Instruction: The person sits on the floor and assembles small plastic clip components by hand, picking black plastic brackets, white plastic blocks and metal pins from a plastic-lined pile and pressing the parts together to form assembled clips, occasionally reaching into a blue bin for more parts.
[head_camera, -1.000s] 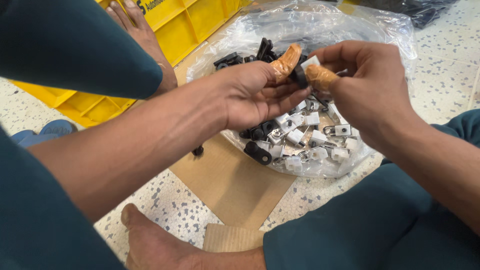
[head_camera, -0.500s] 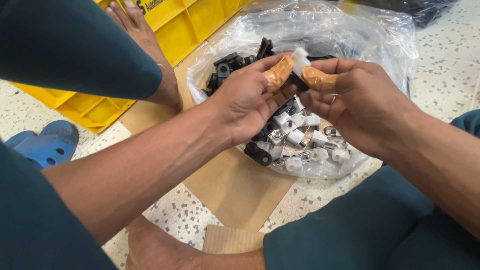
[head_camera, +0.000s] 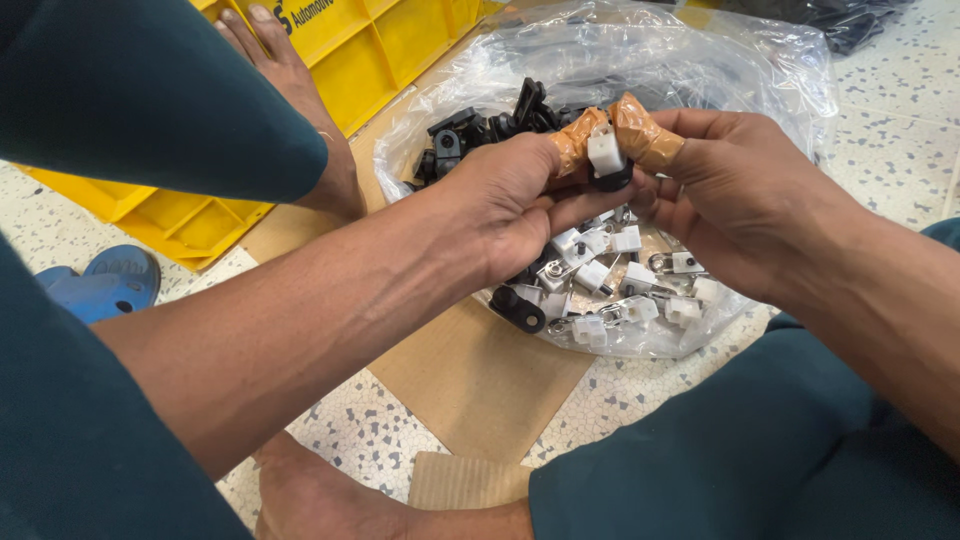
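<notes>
At the bottom of the frame lie a bare foot (head_camera: 330, 500) and a small piece of corrugated cardboard (head_camera: 465, 482), with a larger brown cardboard sheet (head_camera: 480, 375) above it on the speckled floor (head_camera: 350, 425).

In the middle of the frame, the two hands meet. The left hand (head_camera: 510, 205) and the right hand (head_camera: 735, 210) both have a thumb wrapped in brown tape, and the two taped thumbs press from each side on one small white clip (head_camera: 605, 150) that sits on a black part (head_camera: 612, 180). So both hands are closed together on this one piece. Half a second ago the hands were a little lower and more to the right, and the white piece showed only as a small tip between the thumbs. One second ago the thumbs were lower still, with a small gap between them. Now the piece is raised, centred and squeezed, so I judge that the white clip is being pushed onto the black part and is near seated.

Under the hands, a clear plastic bag (head_camera: 700, 70) is open with many white clips (head_camera: 610, 280) near the front and black parts (head_camera: 470, 135) further back.

In the upper left stands a yellow crate (head_camera: 380, 50), with a second bare foot (head_camera: 300, 100) against it, and a blue sandal (head_camera: 100, 285) lies at the left edge.
</notes>
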